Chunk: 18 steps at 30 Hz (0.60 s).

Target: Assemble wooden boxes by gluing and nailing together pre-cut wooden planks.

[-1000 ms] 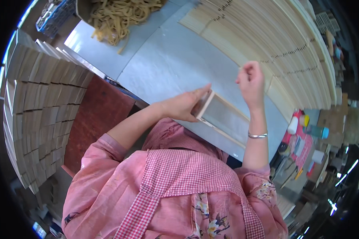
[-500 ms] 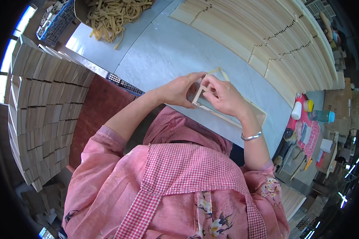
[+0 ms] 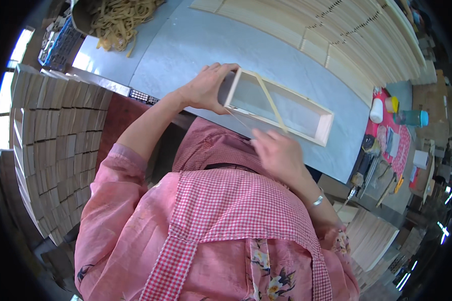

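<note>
A long, narrow wooden frame (image 3: 304, 136) of pale wood lies on the grey-blue tabletop near its front edge. My left hand (image 3: 208, 88) grips the frame's left end, thumb at the near corner and fingers over the far corner. A flat yellowish rubber band (image 3: 270, 100) crosses the frame diagonally. From the near left corner, a thin strand stretches toward my right hand (image 3: 280, 154), which is in front of the frame's near side. The right hand is blurred, its fingers pinched on the band.
Many pale wooden strips stand in rows (image 3: 356, 37) along the table's far right. A container of loose yellowish bands (image 3: 118, 22) sits at the far left, beside a blue crate (image 3: 63, 42). Stacked wooden pieces (image 3: 60, 150) rise at left. A teal bottle (image 3: 411, 118) stands at right.
My right hand has moved from the frame's left end toward me, drawing the band out. The band now crosses the frame diagonally. My left hand still grips the end.
</note>
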Motion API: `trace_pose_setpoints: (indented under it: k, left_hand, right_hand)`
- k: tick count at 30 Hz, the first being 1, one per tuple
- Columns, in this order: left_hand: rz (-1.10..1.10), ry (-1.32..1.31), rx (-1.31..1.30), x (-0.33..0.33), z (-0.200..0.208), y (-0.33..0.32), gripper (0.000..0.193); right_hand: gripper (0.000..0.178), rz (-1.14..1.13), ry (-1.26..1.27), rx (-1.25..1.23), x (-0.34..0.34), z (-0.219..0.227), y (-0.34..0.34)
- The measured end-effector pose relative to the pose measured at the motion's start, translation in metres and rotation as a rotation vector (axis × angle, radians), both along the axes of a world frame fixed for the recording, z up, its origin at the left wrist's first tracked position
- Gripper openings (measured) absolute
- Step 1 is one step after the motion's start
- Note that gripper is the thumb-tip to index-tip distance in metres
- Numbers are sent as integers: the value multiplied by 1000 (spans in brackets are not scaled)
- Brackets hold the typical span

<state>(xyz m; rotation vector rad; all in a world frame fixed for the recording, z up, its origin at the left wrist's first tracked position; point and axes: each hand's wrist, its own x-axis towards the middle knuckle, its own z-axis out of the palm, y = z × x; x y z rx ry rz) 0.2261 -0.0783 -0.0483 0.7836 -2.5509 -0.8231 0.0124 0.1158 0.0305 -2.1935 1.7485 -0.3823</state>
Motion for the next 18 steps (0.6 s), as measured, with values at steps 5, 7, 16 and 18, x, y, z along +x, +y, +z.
trace_pose_setpoints:
  k: [5, 7, 16, 18]
  left_hand:
    - [49, -95, 147, 1, 10, 3, 103]
    - [42, -91, 149, 2, 8, 5, 103]
    - [36, -114, 150, 0, 5, 2, 104]
    - [24, -98, 104, 0, 4, 6, 103]
  right_hand:
    - [13, -405, -25, -238, -105, -14, 68]
    - [29, -585, -28, -187, -134, -9, 81]
    - [61, -391, -136, 66, -199, -45, 24]
    - [62, -365, -237, 69, -194, -63, 27]
